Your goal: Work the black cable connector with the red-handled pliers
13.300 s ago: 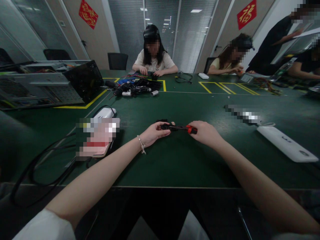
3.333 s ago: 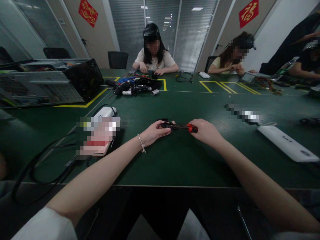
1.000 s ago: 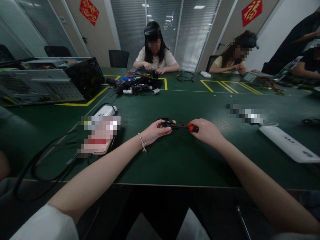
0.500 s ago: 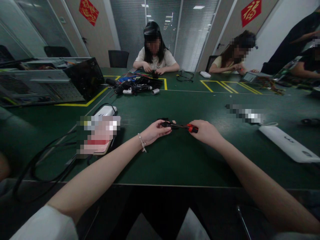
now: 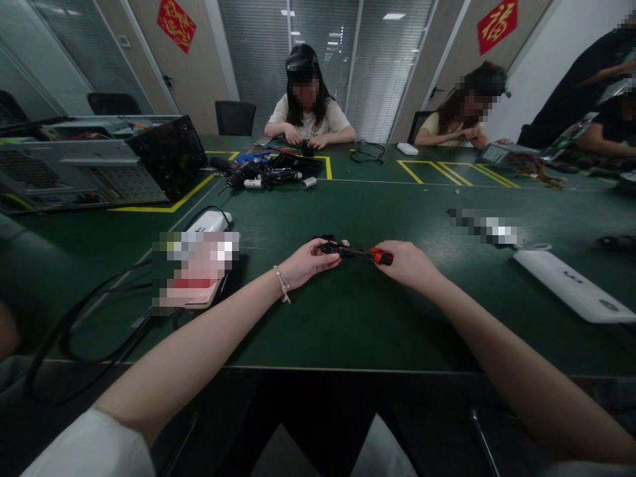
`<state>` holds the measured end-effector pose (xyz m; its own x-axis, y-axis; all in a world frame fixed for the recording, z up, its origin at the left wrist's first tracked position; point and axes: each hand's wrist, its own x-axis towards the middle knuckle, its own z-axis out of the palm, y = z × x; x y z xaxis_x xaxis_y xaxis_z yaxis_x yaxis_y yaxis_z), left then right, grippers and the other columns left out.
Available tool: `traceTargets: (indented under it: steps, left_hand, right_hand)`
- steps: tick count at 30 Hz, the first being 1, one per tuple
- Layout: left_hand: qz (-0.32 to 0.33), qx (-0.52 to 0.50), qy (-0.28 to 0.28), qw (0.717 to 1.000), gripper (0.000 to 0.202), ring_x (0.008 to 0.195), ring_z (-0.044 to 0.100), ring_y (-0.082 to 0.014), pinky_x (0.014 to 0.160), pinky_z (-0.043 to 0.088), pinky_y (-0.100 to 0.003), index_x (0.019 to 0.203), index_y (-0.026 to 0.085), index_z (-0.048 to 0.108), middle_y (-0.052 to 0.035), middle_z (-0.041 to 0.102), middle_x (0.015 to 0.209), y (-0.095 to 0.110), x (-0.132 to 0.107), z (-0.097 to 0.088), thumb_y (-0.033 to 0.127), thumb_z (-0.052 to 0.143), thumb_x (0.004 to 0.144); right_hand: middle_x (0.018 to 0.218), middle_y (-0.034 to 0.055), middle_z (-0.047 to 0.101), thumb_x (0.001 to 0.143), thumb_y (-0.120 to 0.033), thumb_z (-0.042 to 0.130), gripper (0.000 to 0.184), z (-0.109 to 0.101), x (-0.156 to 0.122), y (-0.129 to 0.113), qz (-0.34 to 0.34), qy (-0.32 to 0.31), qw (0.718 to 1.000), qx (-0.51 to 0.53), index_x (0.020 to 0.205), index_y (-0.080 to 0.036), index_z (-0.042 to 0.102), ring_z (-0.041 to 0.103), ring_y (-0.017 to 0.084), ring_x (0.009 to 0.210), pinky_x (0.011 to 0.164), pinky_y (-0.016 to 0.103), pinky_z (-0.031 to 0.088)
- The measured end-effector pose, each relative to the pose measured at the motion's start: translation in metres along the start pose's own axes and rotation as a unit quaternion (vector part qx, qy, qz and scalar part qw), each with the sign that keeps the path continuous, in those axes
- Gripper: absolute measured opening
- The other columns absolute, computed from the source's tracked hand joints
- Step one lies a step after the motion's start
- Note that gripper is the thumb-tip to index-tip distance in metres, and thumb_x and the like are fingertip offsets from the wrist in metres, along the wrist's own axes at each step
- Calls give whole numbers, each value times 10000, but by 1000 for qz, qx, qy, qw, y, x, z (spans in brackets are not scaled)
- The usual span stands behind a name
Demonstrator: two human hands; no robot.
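The left hand (image 5: 311, 265) is pinching a small black part (image 5: 330, 248) between thumb and fingers, just above the middle of the green table (image 5: 318, 331). The right hand (image 5: 410, 262) is gripping a red-handled tool (image 5: 381, 256) from the right side; its dark shaft is pointing left, towards the black part — whether the tip is touching it I cannot tell. Some dark pieces (image 5: 324, 237) are lying just beyond the left fingers.

On the left, a pink, partly blurred object (image 5: 199, 271) is resting beside a white power bank (image 5: 213, 220), while black cables (image 5: 64, 338) are looping nearer. On the right, a longer white device (image 5: 571, 285) is lying aslant. Farther off, a computer case (image 5: 99, 159) is standing at far left, and a tangle of black gear (image 5: 268, 171) is lying beside it. Across the table, a person (image 5: 311, 119) in a light top is working with both hands — head bent down.
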<state>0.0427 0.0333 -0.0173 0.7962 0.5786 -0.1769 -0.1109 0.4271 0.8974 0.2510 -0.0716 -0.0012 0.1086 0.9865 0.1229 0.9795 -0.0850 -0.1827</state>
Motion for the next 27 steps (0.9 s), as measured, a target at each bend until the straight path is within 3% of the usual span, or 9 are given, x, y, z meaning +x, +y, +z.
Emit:
traceTargets:
  steps: [5,11,19,27]
  left_hand:
    - [-5,-2,17,1000,311,841,610,-113,952,412,-346,964,125,541,-62,598,951,2,-2,3,4,615,687]
    - [-1,-12,-2,1000,315,865,613,-122,951,418,-339,963,135,537,-55,594,970,0,-1,0,20,630,685]
    - [1,-13,14,1000,271,810,616,-103,951,412,-350,929,126,538,-54,614,929,2,-2,5,1,606,699]
    - [5,-9,2,1000,299,846,613,-115,938,427,-334,948,133,537,-58,606,966,-1,0,0,22,630,685]
  right_hand:
    - [854,33,623,736,-281,495,187,-1,-1,0,-12,9,1000,-11,873,-216,606,554,166,747,584,277,434]
    - [848,38,615,732,-259,493,177,-4,-2,1,-51,50,996,-56,869,-202,590,530,178,785,617,288,422]
    - [875,26,623,734,-285,495,192,1,0,1,-16,19,999,-27,884,-221,596,547,173,769,595,278,419]
    - [859,40,617,720,-242,499,184,-2,-2,2,-53,58,995,-63,876,-201,587,530,189,806,618,290,413]
